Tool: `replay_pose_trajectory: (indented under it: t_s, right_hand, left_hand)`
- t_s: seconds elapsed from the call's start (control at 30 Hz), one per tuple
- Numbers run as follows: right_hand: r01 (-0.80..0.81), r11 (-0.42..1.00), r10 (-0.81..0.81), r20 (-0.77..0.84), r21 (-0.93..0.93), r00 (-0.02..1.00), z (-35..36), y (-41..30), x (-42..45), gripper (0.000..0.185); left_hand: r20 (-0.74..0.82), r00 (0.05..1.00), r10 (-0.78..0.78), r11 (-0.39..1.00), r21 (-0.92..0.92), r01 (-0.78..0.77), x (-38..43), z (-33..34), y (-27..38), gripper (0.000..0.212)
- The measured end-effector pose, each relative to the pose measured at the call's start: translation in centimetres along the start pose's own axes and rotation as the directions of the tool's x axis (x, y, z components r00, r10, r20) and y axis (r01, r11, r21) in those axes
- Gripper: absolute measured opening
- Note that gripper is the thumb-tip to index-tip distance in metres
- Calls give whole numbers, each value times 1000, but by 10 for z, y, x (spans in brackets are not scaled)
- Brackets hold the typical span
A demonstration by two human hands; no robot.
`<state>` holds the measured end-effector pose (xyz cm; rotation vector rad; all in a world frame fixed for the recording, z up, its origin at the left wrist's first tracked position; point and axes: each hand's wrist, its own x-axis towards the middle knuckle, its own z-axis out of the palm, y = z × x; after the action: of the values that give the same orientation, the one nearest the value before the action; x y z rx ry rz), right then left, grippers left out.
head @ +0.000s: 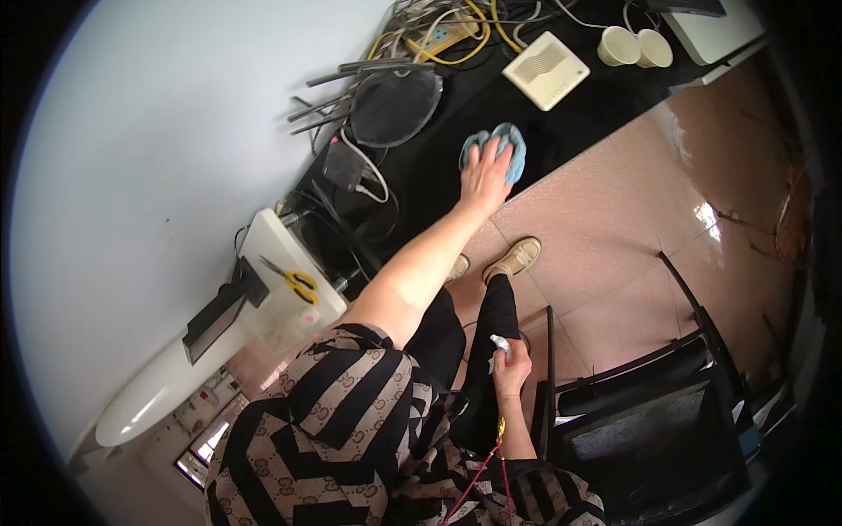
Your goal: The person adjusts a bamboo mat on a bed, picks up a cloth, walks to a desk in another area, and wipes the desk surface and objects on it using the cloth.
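My left hand point(485, 172) presses down on a light blue cloth point(516, 154) with its fingers spread over it. The cloth lies bunched on a black desktop point(421, 187), close to its front edge. Held lower, beside my leg, my right hand point(512, 369) is closed around a small white object point(500, 343), perhaps a crumpled tissue; most of it is hidden by the fingers. Beyond the cloth, a cream plastic box with a vented face point(546, 70) rests on the desktop. A round dark disc-shaped base point(396, 105) with rods beside it lies towards the wall.
Two paper cups point(619, 46) and a yellow power strip point(444, 38) amid tangled cables are at the far end. A black adapter point(344, 164) with a white cable lies near the wall. Yellow-handled scissors point(299, 284) rest on a white surface at left. A black mesh chair point(648, 421) stands right.
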<state>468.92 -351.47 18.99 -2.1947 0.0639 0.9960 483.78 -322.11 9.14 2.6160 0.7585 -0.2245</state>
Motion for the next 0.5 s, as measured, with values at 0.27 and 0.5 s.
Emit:
replay_pose_trajectory:
  t_s: [0.27,0.5]
  right_hand:
    - [29,999,-27,81,-24,996,4,9,3,12]
    - [40,998,-36,63,-57,997,4,3,2,12]
  left_hand:
    - [-49,847,-530,847,28,531,-176,8,-123,77]
    - [-89,595,-799,601,-86,795,-199,30,-167,88]
